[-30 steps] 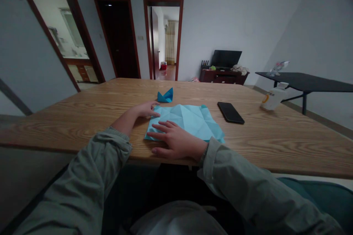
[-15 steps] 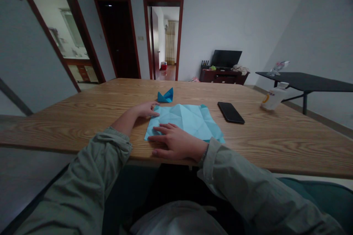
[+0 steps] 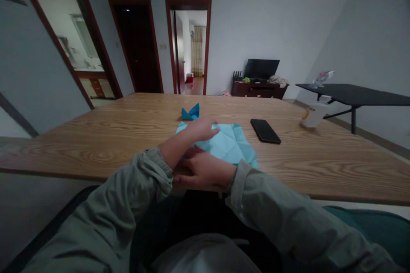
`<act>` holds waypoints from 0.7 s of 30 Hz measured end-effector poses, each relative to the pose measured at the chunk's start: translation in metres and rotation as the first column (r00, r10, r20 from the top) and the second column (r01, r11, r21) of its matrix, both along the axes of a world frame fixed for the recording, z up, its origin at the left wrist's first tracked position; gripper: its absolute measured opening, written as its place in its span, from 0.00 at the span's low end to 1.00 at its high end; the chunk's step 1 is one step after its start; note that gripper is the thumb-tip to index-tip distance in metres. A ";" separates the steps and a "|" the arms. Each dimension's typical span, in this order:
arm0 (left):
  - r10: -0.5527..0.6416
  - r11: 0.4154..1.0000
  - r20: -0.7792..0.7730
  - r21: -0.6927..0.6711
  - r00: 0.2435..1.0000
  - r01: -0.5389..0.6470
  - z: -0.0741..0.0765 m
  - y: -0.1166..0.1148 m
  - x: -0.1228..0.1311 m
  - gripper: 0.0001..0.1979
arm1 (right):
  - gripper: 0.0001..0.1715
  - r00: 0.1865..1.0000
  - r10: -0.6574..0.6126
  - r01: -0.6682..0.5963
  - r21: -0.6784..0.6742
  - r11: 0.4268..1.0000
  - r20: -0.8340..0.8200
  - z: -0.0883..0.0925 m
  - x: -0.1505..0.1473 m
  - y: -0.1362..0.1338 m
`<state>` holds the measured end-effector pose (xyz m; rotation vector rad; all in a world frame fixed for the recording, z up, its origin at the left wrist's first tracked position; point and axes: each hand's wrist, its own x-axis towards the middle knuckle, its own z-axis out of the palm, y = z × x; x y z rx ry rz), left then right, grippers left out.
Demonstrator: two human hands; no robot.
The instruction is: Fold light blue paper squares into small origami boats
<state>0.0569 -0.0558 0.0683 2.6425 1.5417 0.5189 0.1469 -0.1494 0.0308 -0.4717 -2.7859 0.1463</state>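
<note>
A creased light-blue sheet of paper (image 3: 229, 143) lies spread on the wooden table in front of me. My left hand (image 3: 203, 129) is over the sheet's upper middle, fingers stretched to the right and slightly blurred. Below it, my right hand (image 3: 205, 168) rests flat on the sheet's near left part, fingers apart and partly covered by my left forearm. Just beyond the paper's far left edge stands a folded blue paper boat (image 3: 191, 112). Much of the sheet's left side is hidden under my hands.
To the right of the paper lies a black phone (image 3: 265, 131). A white bottle (image 3: 313, 115) stands farther right on the wooden table (image 3: 134, 115). Beyond the table are a dark side table (image 3: 358, 94) and a TV (image 3: 262, 69) on a cabinet.
My left hand has moved right, from the paper's left edge to over its upper middle, crossing above my right hand. The right hand stays almost in place.
</note>
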 end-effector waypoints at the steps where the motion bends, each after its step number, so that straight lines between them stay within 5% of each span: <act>1: 0.029 0.999 -0.038 -0.022 0.999 -0.030 -0.009 0.003 0.007 0.26 | 0.30 1.000 0.011 -0.011 0.017 1.000 -0.020 -0.002 0.000 0.001; 5: 0.141 0.966 -0.092 -0.203 0.986 -0.157 -0.044 0.021 0.012 0.34 | 0.26 0.998 0.017 -0.013 0.065 0.998 -0.057 -0.011 -0.001 0.006; 9: 0.166 0.949 -0.143 -0.244 0.976 -0.198 -0.061 0.036 0.004 0.36 | 0.24 0.997 -0.002 0.007 0.064 0.998 -0.080 -0.016 -0.001 0.008; 21: 0.101 0.964 -0.198 -0.224 0.975 -0.145 -0.066 0.040 -0.003 0.39 | 0.29 0.997 -0.063 0.066 0.072 0.995 -0.039 -0.012 0.000 0.002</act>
